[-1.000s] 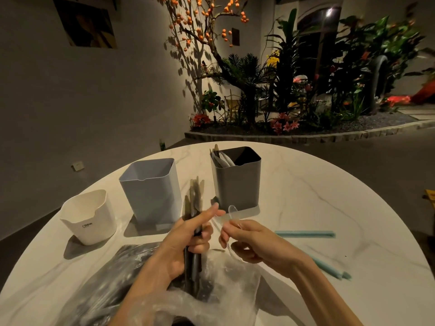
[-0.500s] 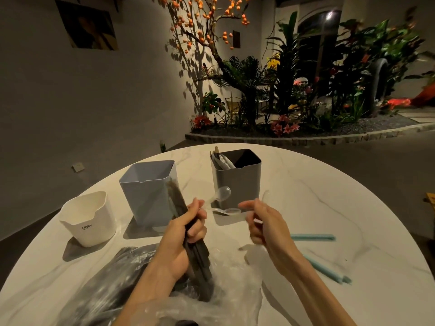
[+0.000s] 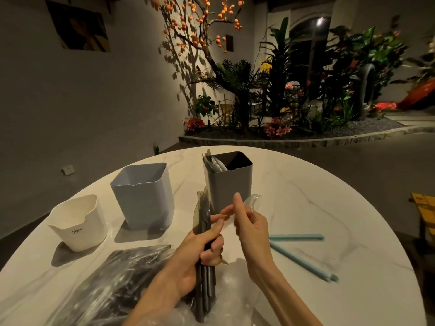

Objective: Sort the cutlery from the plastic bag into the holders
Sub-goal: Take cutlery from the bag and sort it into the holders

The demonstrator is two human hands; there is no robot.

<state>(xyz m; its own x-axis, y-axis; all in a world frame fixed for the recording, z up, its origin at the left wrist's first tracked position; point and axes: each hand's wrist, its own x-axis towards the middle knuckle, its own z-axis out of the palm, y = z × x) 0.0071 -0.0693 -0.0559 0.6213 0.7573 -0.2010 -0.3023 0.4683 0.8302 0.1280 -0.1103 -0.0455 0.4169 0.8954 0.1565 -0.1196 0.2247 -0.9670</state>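
My left hand (image 3: pixel 200 252) grips an upright bundle of dark plastic cutlery (image 3: pixel 204 231) above a crumpled clear plastic bag (image 3: pixel 226 300). Just to its right, my right hand (image 3: pixel 249 224) pinches clear plastic spoons (image 3: pixel 250 204); their other end touches my left fingertips. Three holders stand behind on the round marble table (image 3: pixel 317 208): a white one (image 3: pixel 77 224) at left, a pale blue one (image 3: pixel 143 196) in the middle, and a grey one (image 3: pixel 230 182) with several utensils inside. Both hands are directly in front of the grey holder.
A second bag of dark cutlery (image 3: pixel 113 281) lies at the front left. Two light blue sticks (image 3: pixel 299 250) lie on the table to the right. A yellow object (image 3: pixel 423 208) sits past the right edge. Plants fill the background.
The dark bundle has swung from tilted back to upright. My right hand has moved left and closer to my left hand, bringing the clear spoons against the left fingertips.
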